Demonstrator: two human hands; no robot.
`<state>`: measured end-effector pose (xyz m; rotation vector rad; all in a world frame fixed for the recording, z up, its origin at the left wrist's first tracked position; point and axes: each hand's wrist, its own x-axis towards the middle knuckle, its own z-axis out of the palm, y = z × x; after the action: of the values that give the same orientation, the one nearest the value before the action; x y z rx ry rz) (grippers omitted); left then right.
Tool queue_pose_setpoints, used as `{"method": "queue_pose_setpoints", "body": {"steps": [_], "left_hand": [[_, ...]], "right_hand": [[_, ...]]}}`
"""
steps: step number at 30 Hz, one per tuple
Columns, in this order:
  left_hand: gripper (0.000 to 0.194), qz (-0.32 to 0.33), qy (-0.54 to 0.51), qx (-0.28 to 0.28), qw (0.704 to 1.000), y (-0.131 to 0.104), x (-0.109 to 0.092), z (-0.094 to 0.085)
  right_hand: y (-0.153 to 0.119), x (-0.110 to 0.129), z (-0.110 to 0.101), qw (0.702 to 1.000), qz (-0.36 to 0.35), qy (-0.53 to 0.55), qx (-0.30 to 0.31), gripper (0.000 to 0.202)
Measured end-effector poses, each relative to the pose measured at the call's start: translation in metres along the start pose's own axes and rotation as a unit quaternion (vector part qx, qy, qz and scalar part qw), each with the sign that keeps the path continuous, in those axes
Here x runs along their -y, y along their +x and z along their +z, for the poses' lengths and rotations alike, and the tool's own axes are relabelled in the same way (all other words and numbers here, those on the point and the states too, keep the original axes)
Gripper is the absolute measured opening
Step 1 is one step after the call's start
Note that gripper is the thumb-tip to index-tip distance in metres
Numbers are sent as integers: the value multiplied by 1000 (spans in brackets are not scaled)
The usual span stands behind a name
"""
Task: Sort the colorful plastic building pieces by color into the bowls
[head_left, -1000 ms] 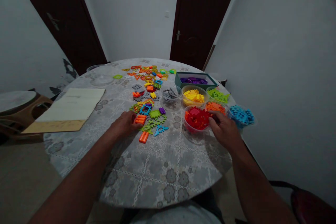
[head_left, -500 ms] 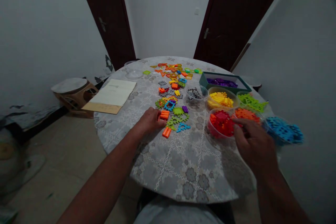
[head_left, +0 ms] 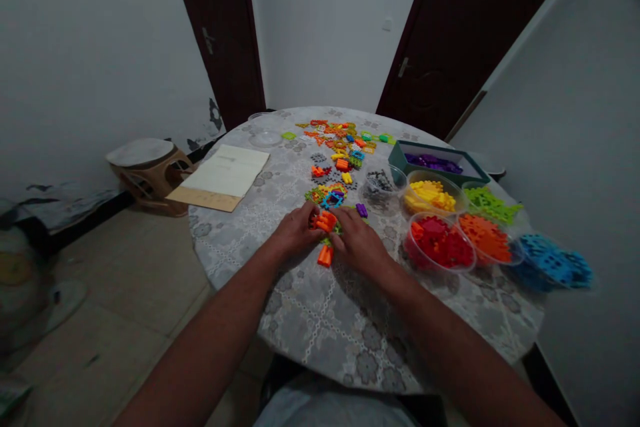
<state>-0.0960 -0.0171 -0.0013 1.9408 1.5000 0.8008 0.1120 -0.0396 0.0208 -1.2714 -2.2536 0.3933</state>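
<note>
At the middle of the table, my left hand (head_left: 296,232) is closed on orange plastic pieces (head_left: 325,221). My right hand (head_left: 356,240) meets them from the right, its fingers bent against the orange pieces; whether it holds a separate piece is hidden. Another orange piece (head_left: 325,255) lies on the cloth just below the hands. Beyond the fingers are a blue ring-shaped piece (head_left: 332,199) and a purple piece (head_left: 361,211). Green pieces show partly under and behind my right hand. To the right stands a clear bowl of red pieces (head_left: 443,241).
Bowls of yellow (head_left: 430,197), orange (head_left: 485,238), green (head_left: 493,205), blue (head_left: 550,262) and grey pieces (head_left: 379,181) stand right, near a box (head_left: 480,172) of purple pieces. Mixed pieces lie at the back. A paper pad (head_left: 227,173) lies left.
My right hand has moved left from the red bowl to the orange pieces at my left hand. The view has shifted slightly, and the orange pieces look turned.
</note>
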Motion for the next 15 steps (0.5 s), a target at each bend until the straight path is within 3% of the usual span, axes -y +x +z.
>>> {"method": "queue_pose_setpoints", "body": {"steps": [4, 8, 11, 15], "left_hand": [[33, 10, -72, 32, 997, 3, 10, -5], [26, 31, -124, 1, 992, 7, 21, -6], [24, 21, -120, -45, 992, 12, 27, -4], [26, -13, -102, -100, 990, 19, 29, -5]], "right_hand": [[19, -9, 23, 998, 29, 47, -13, 46], [17, -13, 9, 992, 77, 81, -55, 23], [5, -9, -13, 996, 59, 73, -1, 15], [-15, 4, -29, 988, -68, 82, 108, 12]]}}
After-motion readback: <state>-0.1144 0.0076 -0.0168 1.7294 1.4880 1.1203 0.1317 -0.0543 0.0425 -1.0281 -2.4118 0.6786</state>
